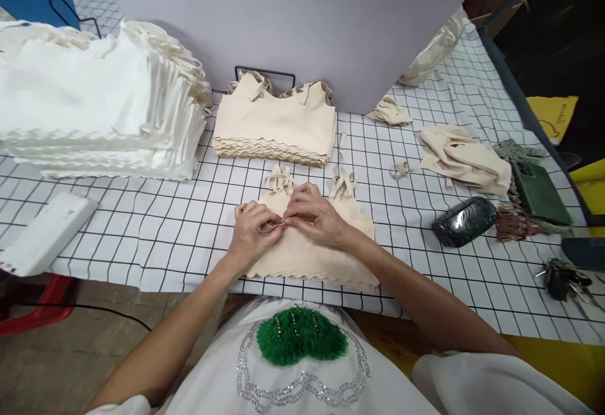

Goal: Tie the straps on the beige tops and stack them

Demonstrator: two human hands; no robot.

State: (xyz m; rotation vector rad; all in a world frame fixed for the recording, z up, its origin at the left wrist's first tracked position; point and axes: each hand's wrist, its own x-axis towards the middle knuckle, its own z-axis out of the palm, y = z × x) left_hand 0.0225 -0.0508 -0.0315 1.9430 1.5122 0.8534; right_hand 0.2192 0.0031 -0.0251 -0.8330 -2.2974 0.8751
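A cream fabric piece (312, 261) with a scalloped lower edge and knotted straps lies flat near the table's front edge. My left hand (253, 232) and my right hand (314, 213) meet over its upper middle, both with fingers pinched together on the fabric and on a small thin item between the fingertips that I cannot make out. Behind it stands a neat stack of like cream pieces (276, 126).
A tall stack of white fabric (94, 109) fills the left. A white flat device (45, 232) lies at the front left. To the right lie loose cream pieces (460, 157), a dark shiny pouch (463, 221), a green phone (539, 191) and keys (562, 278). A grey board (283, 18) stands behind.
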